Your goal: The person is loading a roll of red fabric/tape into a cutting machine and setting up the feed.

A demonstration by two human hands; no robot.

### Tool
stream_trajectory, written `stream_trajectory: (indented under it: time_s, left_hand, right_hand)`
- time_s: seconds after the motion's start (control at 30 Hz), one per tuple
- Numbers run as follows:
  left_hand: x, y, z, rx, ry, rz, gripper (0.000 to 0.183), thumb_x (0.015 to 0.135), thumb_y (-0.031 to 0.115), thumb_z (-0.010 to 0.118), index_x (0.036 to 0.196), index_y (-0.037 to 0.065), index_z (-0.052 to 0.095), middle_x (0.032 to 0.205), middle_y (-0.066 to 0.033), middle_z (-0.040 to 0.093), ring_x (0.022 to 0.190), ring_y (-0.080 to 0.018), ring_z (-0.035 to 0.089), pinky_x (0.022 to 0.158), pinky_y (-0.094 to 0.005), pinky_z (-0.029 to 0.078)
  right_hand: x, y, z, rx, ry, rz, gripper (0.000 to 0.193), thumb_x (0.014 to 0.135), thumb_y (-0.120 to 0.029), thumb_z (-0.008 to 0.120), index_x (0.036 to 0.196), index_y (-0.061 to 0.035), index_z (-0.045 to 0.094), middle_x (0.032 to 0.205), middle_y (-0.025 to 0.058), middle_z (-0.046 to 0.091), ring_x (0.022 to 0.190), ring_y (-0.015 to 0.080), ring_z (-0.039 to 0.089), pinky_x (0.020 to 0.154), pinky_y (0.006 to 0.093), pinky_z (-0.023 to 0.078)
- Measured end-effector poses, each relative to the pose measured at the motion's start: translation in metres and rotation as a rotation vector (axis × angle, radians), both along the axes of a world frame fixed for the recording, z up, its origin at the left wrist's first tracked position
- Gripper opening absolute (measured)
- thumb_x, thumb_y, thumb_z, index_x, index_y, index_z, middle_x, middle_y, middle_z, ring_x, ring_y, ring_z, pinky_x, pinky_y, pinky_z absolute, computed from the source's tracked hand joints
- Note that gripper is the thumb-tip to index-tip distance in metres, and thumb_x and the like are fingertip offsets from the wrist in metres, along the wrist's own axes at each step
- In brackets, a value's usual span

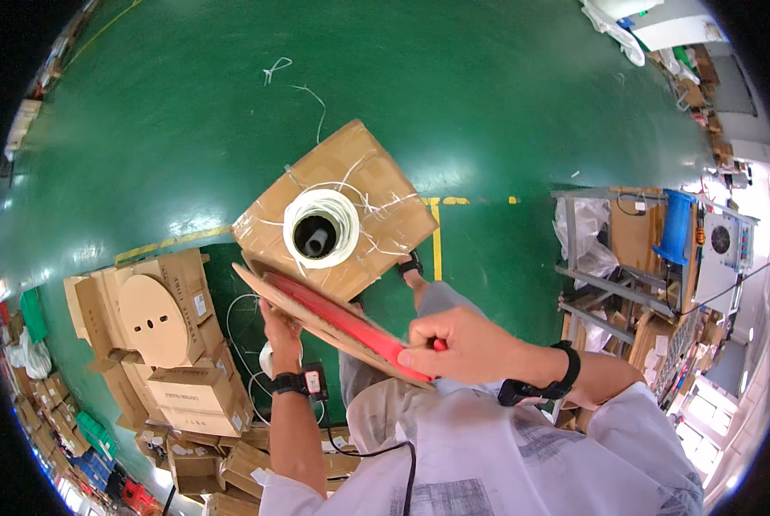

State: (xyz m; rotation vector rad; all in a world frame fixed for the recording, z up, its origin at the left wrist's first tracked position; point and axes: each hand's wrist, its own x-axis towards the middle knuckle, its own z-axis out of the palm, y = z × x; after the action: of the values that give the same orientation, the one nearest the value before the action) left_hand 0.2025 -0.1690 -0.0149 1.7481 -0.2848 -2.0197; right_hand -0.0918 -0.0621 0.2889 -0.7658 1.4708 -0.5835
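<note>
A flat cardboard reel (316, 320) with a red winding (333, 311) between its flanges leans edge-on in front of me. My left hand (280, 334) supports it at its left side, fingers partly hidden behind the flange. Closed in a fist at the reel's right end, my right hand (458, 346) has its thumb against the red winding, and a short red end pokes out of the fist. Just beyond stands a taped cardboard box (394, 211). A coil of white cable (348, 225) with a dark hollow core sits on top, loose white strands around it.
Flattened and folded cartons (197, 400) are stacked at left with a round cardboard flange (154, 320) on them. White cable loops (240, 378) lie beside my left forearm. At right stands a metal rack (613, 288) near a blue spool (676, 225). Strand scraps (275, 67) lie on the green floor.
</note>
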Motion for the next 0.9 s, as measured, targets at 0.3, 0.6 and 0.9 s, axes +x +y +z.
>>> stream_trajectory:
  time_s: [0.3, 0.6, 0.9]
  left_hand:
    - [0.063, 0.060, 0.005, -0.320, -0.124, -0.297, 0.051, 0.094, 0.043, 0.051, 0.130, 0.008, 0.046, 0.114, -0.0053, 0.060, 0.099, -0.0198, 0.059, 0.084, -0.0335, 0.048]
    - [0.007, 0.111, 0.104, -0.174, -0.131, -0.282, 0.055, 0.089, 0.031, 0.062, 0.130, -0.002, 0.044, 0.114, -0.0145, 0.061, 0.099, -0.0211, 0.062, 0.083, -0.0339, 0.051]
    - [-0.009, 0.121, 0.036, -0.303, -0.228, -0.266, 0.061, 0.082, 0.025, 0.072, 0.129, -0.004, 0.045, 0.119, -0.0175, 0.058, 0.101, -0.0223, 0.062, 0.082, -0.0325, 0.052]
  right_hand:
    - [0.080, 0.000, -0.046, -0.163, 0.149, 0.398, 0.022, 0.085, -0.025, 0.059, 0.075, -0.0055, 0.058, 0.069, 0.0115, 0.060, 0.064, 0.0308, 0.058, 0.058, 0.0421, 0.042]
    - [0.097, -0.002, -0.195, -0.131, 0.193, 0.485, 0.023, 0.083, -0.027, 0.058, 0.084, -0.0054, 0.066, 0.077, 0.0116, 0.065, 0.070, 0.0280, 0.062, 0.064, 0.0399, 0.047]
    - [0.109, -0.026, -0.211, 0.012, 0.237, 0.589, 0.021, 0.083, -0.029, 0.062, 0.080, -0.0086, 0.067, 0.068, 0.0072, 0.065, 0.066, 0.0188, 0.063, 0.060, 0.0338, 0.047]
